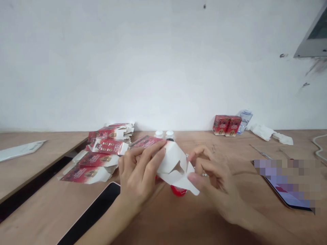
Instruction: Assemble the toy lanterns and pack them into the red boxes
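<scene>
My left hand (138,173) is closed round a small red-and-white carton (171,163), held above the wooden table (178,221) with its white inner flaps turned towards me. My right hand (212,173) pinches one of the carton's white flaps between thumb and fingers. Something red (178,191) shows just below the carton, mostly hidden by it. Two small white-capped bottles (164,134) stand behind my hands.
Several flat unfolded red cartons (99,160) lie in a pile at the left. Two assembled red boxes (227,125) and a clear bottle (245,119) stand by the wall. A dark phone (94,211) lies near my left forearm, another phone (288,190) at right, crumpled white paper (270,133) beyond it.
</scene>
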`<act>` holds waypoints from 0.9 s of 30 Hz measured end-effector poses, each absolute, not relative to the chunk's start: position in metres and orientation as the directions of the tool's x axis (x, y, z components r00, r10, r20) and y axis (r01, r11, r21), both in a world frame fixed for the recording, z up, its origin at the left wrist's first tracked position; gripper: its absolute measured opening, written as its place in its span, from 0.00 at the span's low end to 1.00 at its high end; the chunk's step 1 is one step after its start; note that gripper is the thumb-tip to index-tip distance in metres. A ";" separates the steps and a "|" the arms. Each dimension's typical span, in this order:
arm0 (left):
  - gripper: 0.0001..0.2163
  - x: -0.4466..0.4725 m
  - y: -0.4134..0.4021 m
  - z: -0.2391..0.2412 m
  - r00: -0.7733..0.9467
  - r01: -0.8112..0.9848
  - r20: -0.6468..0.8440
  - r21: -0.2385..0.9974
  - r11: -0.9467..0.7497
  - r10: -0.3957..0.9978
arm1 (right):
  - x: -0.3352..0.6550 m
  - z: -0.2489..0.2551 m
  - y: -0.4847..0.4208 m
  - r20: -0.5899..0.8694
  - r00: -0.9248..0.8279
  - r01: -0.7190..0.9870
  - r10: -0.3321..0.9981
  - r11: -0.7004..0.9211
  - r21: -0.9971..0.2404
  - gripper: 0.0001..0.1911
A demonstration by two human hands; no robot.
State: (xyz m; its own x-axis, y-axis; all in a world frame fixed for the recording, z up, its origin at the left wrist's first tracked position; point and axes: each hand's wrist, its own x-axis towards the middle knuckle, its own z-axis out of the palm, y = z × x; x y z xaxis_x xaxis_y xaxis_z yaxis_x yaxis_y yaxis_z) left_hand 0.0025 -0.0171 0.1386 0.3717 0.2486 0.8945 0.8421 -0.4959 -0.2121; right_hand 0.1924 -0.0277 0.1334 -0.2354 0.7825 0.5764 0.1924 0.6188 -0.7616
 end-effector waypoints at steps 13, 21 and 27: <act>0.11 0.004 -0.021 0.137 0.560 0.623 0.819 -0.317 -0.715 0.125 | 0.204 0.145 -0.038 0.743 -0.426 0.511 0.516 0.815 -0.273 0.25; 0.31 -0.010 -0.017 0.153 0.647 0.538 0.677 -0.079 -0.839 0.351 | 0.232 0.168 -0.038 0.505 -0.447 0.313 0.738 0.658 -0.684 0.15; 0.17 -0.010 -0.036 0.155 0.551 0.615 0.735 -0.039 -0.787 0.394 | 0.230 0.168 -0.035 0.383 -0.585 0.222 0.714 0.596 -0.772 0.13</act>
State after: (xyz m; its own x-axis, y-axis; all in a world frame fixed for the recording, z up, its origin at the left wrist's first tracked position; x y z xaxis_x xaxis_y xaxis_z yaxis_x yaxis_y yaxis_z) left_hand -0.0097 -0.0363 0.1545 0.5514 0.3941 0.7353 0.6151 -0.7874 -0.0392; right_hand 0.2305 -0.0352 0.1683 -0.5854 0.7144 0.3833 0.2217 0.5958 -0.7719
